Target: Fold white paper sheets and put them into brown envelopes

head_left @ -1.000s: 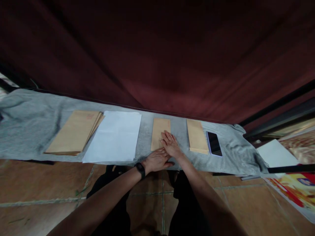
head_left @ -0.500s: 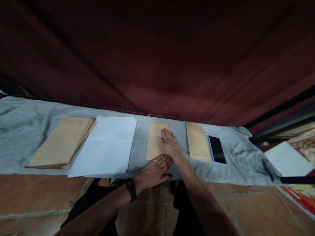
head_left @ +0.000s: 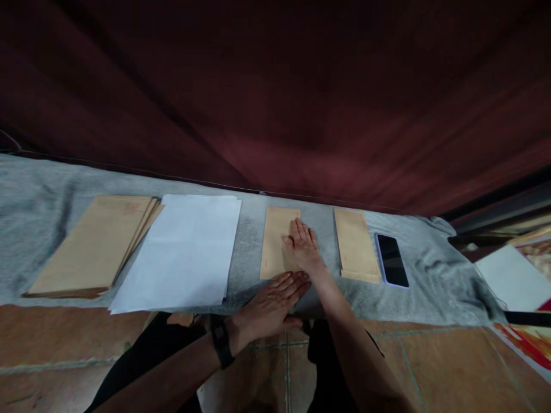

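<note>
A single brown paper envelope (head_left: 276,244) lies flat on the grey cloth in front of me. My right hand (head_left: 305,245) rests palm down on its right side, fingers stretched out and pointing away from me. Across the envelope's near edge lies my left hand (head_left: 273,301), also flat with the fingers extended to the right. Its fingertips come up close to my right wrist, and a dark watch (head_left: 222,343) is on the left wrist. Neither hand grips anything. The envelope's lower right corner is hidden under the hands.
On the left are a stack of large brown envelopes (head_left: 90,244) and a stack of white paper sheets (head_left: 183,252). To the right lie more small envelopes (head_left: 357,244) and a phone (head_left: 392,260). Grey cloth (head_left: 443,275) covers the narrow surface; a dark red curtain (head_left: 275,115) hangs behind.
The view has shifted a little, so the stacks and phone sit slightly differently in frame. Both hands stay flat at the envelope, with little visible movement over it.
</note>
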Available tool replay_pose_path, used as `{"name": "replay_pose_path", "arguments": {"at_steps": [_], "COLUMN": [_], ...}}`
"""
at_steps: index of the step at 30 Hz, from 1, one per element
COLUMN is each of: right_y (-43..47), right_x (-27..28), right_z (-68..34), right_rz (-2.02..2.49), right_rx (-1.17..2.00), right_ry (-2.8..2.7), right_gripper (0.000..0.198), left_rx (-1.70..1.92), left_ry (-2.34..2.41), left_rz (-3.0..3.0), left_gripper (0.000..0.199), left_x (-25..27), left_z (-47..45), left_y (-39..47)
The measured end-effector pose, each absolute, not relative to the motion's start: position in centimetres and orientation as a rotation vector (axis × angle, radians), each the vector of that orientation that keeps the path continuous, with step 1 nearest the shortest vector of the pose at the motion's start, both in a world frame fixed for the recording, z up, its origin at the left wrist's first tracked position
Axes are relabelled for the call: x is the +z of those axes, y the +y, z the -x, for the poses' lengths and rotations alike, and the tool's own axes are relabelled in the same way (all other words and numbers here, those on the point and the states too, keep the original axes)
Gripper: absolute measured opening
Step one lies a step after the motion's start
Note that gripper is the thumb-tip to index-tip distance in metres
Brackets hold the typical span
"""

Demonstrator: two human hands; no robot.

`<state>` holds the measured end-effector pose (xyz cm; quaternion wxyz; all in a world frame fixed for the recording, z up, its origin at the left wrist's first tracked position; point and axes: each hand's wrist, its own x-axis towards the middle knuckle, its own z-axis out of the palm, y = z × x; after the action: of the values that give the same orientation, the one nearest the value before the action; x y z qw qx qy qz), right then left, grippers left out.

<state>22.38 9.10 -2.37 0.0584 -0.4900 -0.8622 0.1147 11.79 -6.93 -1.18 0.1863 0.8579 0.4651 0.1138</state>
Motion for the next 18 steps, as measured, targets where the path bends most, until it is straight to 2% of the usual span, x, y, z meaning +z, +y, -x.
{"name": "replay_pose_path", "arguments": {"at_steps": [8,13,18], "right_y": [5.4,6.4,7.7], "right_x": [-1.8,-1.2,-0.9], "right_z": [-25.9,-27.6,-26.5], "right_rz": [1.280,1.067,1.070], "right_rx": [0.487,0.742,0.765], "right_ry": [-2.734,-2.646,-2.536], "right_gripper": [0.061,0.049,0.046], "left_rx": [0.376,0.489,0.524], "left_ry": [1.256,1.306,1.542], "left_rz": [-2.422,-2.409,-2.363], "left_gripper": [0.071,0.047,0.050], "left_x": [-0.3,0.5,-0.7], "left_z": [-10.7,-9.8,-9.1], "left_y": [-7.0,-5.5,-3.9]}}
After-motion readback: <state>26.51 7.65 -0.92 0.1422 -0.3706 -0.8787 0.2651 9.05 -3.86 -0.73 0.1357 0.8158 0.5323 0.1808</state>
